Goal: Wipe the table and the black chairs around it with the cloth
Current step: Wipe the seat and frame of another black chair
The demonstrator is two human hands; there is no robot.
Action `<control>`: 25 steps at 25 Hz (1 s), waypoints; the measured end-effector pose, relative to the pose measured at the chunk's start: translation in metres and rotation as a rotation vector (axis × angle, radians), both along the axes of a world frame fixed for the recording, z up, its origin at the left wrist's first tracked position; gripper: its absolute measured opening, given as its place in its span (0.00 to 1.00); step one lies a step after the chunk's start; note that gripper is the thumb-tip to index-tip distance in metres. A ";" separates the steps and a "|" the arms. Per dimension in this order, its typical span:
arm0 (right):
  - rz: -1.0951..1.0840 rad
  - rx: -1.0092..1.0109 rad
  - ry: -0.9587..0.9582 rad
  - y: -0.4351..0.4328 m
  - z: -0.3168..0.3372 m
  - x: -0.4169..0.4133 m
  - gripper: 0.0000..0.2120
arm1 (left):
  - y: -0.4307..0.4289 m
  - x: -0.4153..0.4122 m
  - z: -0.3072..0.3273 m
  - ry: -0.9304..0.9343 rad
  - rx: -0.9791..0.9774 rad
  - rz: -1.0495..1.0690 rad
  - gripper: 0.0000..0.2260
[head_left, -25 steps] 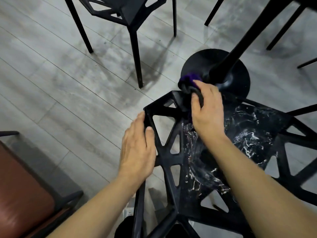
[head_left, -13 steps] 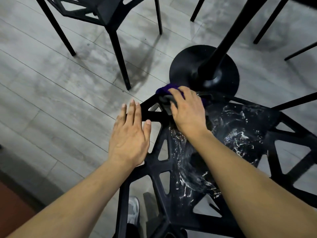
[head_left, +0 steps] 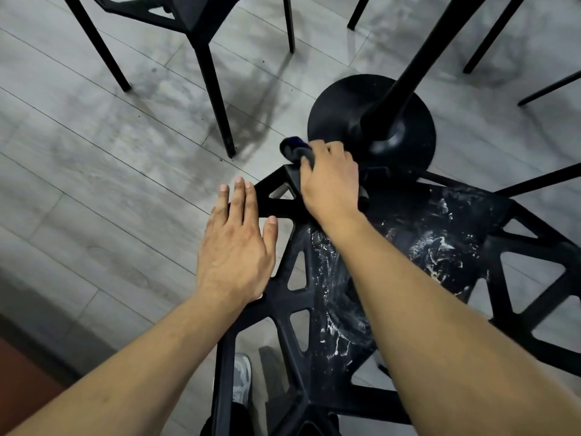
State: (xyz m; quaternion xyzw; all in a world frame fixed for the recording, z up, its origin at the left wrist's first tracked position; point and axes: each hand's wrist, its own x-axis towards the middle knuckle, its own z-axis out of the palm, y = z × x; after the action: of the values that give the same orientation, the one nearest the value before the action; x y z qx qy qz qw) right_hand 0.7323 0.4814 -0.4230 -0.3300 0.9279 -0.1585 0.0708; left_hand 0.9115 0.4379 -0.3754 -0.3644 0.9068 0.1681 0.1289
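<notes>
Curled fingers of the right hand (head_left: 330,180) hold a bunched dark purple cloth (head_left: 294,149) tight, and they push it onto the far left corner of the black plastic chair with triangle holes (head_left: 276,298). Only a small lump of the cloth pokes out past the knuckles, on the far side of the hand. The left hand (head_left: 235,247) lies flat with straight fingers at the chair's left edge, holding nothing; I cannot tell if it presses down. White messy smears (head_left: 440,243) cover the middle and right side of the seat. They lie nearer to the person than the cloth does, and off to the right, so I think the next wipe has to pull back and across that way. The right hand is the closer one to them. Just past the chair's far edge stands the table's round black foot (head_left: 339,111) on the grey wood floor (head_left: 78,152). Another black chair (head_left: 207,58) stands well apart.
</notes>
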 end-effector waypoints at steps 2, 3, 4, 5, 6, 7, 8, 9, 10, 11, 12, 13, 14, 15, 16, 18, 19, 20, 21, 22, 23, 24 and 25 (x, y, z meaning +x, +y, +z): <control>0.057 -0.030 0.028 0.009 -0.002 -0.004 0.16 | 0.000 -0.001 -0.001 -0.008 -0.012 -0.003 0.35; 0.022 -0.013 0.055 0.024 -0.002 -0.017 0.16 | -0.001 -0.001 -0.002 -0.010 -0.017 -0.005 0.34; -0.063 0.002 0.082 0.045 -0.004 -0.033 0.16 | -0.001 -0.002 -0.002 -0.013 -0.021 -0.010 0.34; -0.173 0.003 0.086 0.069 -0.004 -0.050 0.17 | -0.001 -0.002 0.000 -0.022 -0.023 -0.009 0.34; -0.286 -0.015 0.068 0.093 -0.002 -0.067 0.18 | 0.000 -0.003 0.003 -0.024 -0.023 -0.004 0.34; -0.383 -0.034 0.036 0.114 -0.001 -0.079 0.19 | 0.000 -0.004 0.005 -0.023 -0.016 0.001 0.33; -0.452 -0.055 0.015 0.128 -0.001 -0.085 0.20 | 0.000 -0.004 0.007 -0.025 -0.003 0.006 0.32; -0.475 -0.086 0.028 0.133 -0.003 -0.085 0.20 | 0.000 -0.005 0.008 -0.025 0.005 0.005 0.32; -0.436 -0.121 0.056 0.132 -0.006 -0.079 0.20 | -0.001 -0.006 0.009 -0.019 0.006 -0.001 0.32; -0.342 -0.153 0.076 0.127 -0.008 -0.066 0.20 | -0.001 -0.005 0.011 -0.011 0.007 -0.003 0.31; -0.218 -0.181 0.080 0.121 -0.009 -0.050 0.19 | -0.001 -0.006 0.011 0.001 0.011 -0.002 0.31; -0.090 -0.204 0.064 0.114 -0.010 -0.032 0.20 | -0.001 -0.006 0.012 0.009 0.025 0.005 0.30; 0.024 -0.227 0.040 0.108 -0.013 -0.013 0.20 | -0.002 -0.005 0.012 0.014 0.038 0.015 0.29; 0.122 -0.244 0.028 0.105 -0.015 0.003 0.21 | -0.002 -0.005 0.012 0.024 0.050 0.023 0.28; 0.211 -0.255 0.019 0.106 -0.019 0.019 0.21 | -0.002 -0.005 0.010 0.034 0.053 0.026 0.28; 0.386 -0.245 -0.005 0.121 -0.026 0.052 0.23 | -0.003 -0.004 0.007 0.039 0.031 0.010 0.27; 0.465 -0.226 -0.024 0.139 -0.029 0.068 0.24 | -0.003 -0.004 0.004 0.034 0.017 -0.004 0.27; 0.545 -0.200 -0.031 0.159 -0.032 0.080 0.25 | -0.004 -0.005 0.002 0.032 0.003 -0.013 0.27; 0.629 -0.158 -0.030 0.184 -0.033 0.091 0.26 | -0.004 -0.005 0.001 0.020 0.002 -0.014 0.27; 0.710 -0.110 -0.027 0.207 -0.033 0.100 0.26 | -0.004 -0.005 0.001 0.003 0.007 -0.011 0.27; 0.779 -0.066 -0.019 0.225 -0.034 0.104 0.27 | -0.004 -0.005 0.000 -0.008 0.002 -0.013 0.28; 0.831 -0.036 0.000 0.235 -0.034 0.102 0.27 | -0.004 -0.005 -0.001 -0.016 -0.017 -0.021 0.28; 0.855 -0.030 0.032 0.235 -0.037 0.095 0.27 | -0.003 -0.004 -0.001 -0.022 -0.043 -0.032 0.29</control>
State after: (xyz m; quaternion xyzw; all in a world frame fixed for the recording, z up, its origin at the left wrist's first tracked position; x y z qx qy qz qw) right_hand 0.8270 0.7164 -0.4595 -0.6885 0.7060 -0.1232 0.1111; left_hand 0.9074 0.4344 -0.3761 -0.3546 0.9143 0.1426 0.1339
